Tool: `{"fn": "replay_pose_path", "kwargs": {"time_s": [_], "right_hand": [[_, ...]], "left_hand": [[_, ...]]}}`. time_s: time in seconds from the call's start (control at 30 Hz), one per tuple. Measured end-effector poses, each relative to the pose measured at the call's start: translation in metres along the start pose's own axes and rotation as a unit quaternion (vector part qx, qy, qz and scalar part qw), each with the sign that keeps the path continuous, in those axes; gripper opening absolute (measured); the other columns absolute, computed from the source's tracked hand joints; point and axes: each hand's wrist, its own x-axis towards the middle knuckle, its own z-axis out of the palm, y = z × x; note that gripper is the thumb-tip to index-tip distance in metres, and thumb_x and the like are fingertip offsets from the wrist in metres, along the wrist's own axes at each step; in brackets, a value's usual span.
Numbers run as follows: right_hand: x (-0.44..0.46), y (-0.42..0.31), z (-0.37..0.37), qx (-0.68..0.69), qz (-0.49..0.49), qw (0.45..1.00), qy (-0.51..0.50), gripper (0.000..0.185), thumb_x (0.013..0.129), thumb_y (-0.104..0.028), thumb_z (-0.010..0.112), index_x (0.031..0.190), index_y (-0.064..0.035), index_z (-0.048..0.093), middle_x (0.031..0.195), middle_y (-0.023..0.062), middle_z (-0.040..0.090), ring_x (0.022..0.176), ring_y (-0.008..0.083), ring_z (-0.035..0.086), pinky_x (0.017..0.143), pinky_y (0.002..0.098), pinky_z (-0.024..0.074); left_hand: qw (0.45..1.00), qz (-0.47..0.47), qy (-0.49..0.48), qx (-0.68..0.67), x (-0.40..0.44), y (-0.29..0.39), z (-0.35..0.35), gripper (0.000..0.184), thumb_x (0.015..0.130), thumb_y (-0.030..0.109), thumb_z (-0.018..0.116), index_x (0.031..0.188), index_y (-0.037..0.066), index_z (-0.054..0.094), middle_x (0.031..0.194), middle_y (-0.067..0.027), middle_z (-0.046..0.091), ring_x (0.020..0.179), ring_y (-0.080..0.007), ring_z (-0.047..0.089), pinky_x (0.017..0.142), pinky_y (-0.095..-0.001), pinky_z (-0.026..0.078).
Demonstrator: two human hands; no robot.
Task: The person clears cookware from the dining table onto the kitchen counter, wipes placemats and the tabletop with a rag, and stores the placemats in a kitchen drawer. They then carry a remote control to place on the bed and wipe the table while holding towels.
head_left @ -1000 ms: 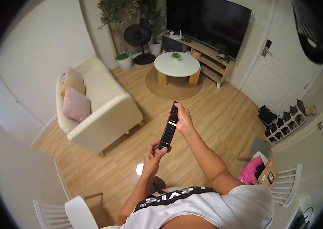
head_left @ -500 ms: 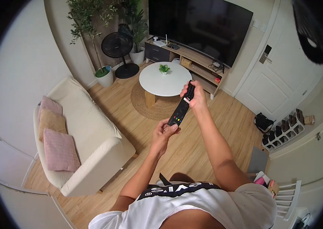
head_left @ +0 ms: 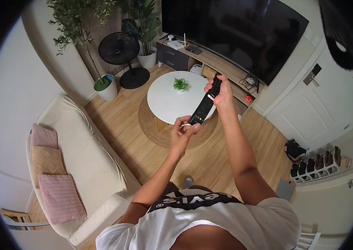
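Observation:
A long black remote control [head_left: 202, 109] with several coloured buttons near its lower end is held slantwise in front of me, over the edge of a round white table. Around its upper end, my right hand [head_left: 223, 92] is closed, thumb across the side. At the lower end, my left hand [head_left: 185, 128] pinches the remote between thumb and fingers. A thin white strip, which I cannot identify, shows by the left fingertips.
The round white table [head_left: 164, 96] bears a small green plant [head_left: 180, 84]. Beyond stand a TV cabinet [head_left: 172, 58], a dark television [head_left: 235, 33] and a black fan [head_left: 119, 49]. A cream sofa [head_left: 89, 154] is at left; a shoe rack [head_left: 316, 166] at right.
The view has moved forward, so the table, television and sofa appear nearer. Both hands still hold the remote, which now overlaps the table's right edge more.

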Motion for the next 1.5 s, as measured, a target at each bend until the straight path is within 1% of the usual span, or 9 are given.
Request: {"fn": "replay_pose_path", "kwargs": {"time_s": [0.27,0.43,0.53,0.8,0.97,1.17,1.33,1.37,1.5], "right_hand": [[0.193,0.053,-0.039,-0.009,0.017,0.996,0.084,0.009,0.08,-0.016,0.046,0.075,-0.008,0.046,0.056,0.0083,0.047,0.045,0.0223,0.045,0.046,0.0391,0.0414],[0.276,0.139,-0.079,-0.122,0.073,0.988,0.065,0.076,0.085,-0.06,0.047,0.132,-0.0027,0.03,0.112,0.0202,0.053,0.095,0.0315,0.057,0.081,0.0446,0.0484],[0.317,0.212,-0.177,-0.081,0.105,0.966,0.222,0.076,0.084,-0.053,0.055,0.136,-0.0053,0.026,0.115,0.0189,0.05,0.097,0.0308,0.054,0.088,0.048,0.0457],[0.283,0.348,-0.402,-0.105,0.261,0.702,0.654,0.073,0.082,-0.044,0.064,0.138,-0.0178,0.026,0.128,0.0199,0.032,0.114,0.0408,0.038,0.087,0.0628,0.0383],[0.272,0.393,-0.452,0.071,0.179,0.784,0.591,0.066,0.085,-0.041,0.061,0.137,-0.0181,0.027,0.136,0.0193,0.023,0.118,0.0434,0.033,0.088,0.0676,0.0347],[0.285,0.437,-0.444,0.026,0.035,0.827,0.561,0.069,0.089,-0.024,0.059,0.133,-0.0419,0.009,0.137,0.0096,0.03,0.118,0.0379,0.039,0.088,0.0666,0.0366],[0.29,0.45,-0.435,0.006,0.027,0.78,0.625,0.085,0.084,-0.015,0.064,0.135,-0.0463,0.004,0.14,0.0057,0.028,0.121,0.0355,0.037,0.088,0.0652,0.0372],[0.288,0.454,-0.435,0.015,0.011,0.781,0.624,0.087,0.083,-0.014,0.065,0.135,-0.0465,0.003,0.141,0.006,0.027,0.122,0.035,0.036,0.089,0.0648,0.0369],[0.285,0.463,-0.44,-0.004,-0.014,0.794,0.608,0.093,0.082,-0.01,0.066,0.138,-0.0437,-0.001,0.142,0.0063,0.028,0.125,0.0313,0.035,0.091,0.0605,0.0375]], "left_hand": [[0.999,-0.045,0.011,0.02,0.17,-0.045,-0.069,0.041,0.078,0.006,0.071,0.112,-0.006,0.052,0.083,-0.0059,0.061,0.07,-0.0116,0.057,0.069,-0.0246,0.047],[0.979,-0.186,0.024,-0.084,0.282,-0.122,-0.163,0.03,0.081,0.006,0.067,0.107,-0.005,0.056,0.088,-0.0071,0.062,0.075,-0.0151,0.061,0.072,-0.0261,0.05],[0.953,-0.264,0.052,-0.14,0.348,-0.177,-0.232,0.03,0.08,0.008,0.068,0.106,-0.004,0.058,0.085,-0.0068,0.062,0.075,-0.0137,0.06,0.071,-0.0267,0.049],[0.948,-0.296,0.109,0.037,0.451,-0.362,-0.396,0.02,0.079,0.008,0.068,0.092,-0.005,0.061,0.076,-0.0071,0.061,0.065,-0.0141,0.059,0.063,-0.0258,0.052],[0.932,-0.338,0.092,0.097,0.479,-0.408,-0.425,0.025,0.08,0.011,0.068,0.096,-0.007,0.058,0.08,-0.0081,0.06,0.068,-0.0162,0.062,0.067,-0.027,0.054],[0.938,-0.263,0.048,0.221,0.475,-0.43,-0.438,0.021,0.082,0.01,0.064,0.094,-0.008,0.062,0.077,-0.0109,0.063,0.061,-0.0152,0.062,0.061,-0.0267,0.054],[0.9,-0.277,0.018,0.335,0.481,-0.422,-0.439,0.028,0.081,0.016,0.066,0.096,-0.007,0.063,0.101,-0.0143,0.062,0.061,-0.0168,0.064,0.052,-0.026,0.052],[0.884,-0.307,0.084,0.344,0.484,-0.405,-0.432,0.036,0.08,0.008,0.062,0.114,-0.001,0.055,0.093,-0.012,0.057,0.058,-0.017,0.063,0.045,-0.0267,0.049],[0.926,-0.184,0.253,0.213,0.5,-0.432,-0.542,0.017,0.086,0.0,0.047,0.101,0.005,0.055,0.081,-0.0059,0.055,0.057,-0.0146,0.057,0.045,-0.0271,0.05]]}}
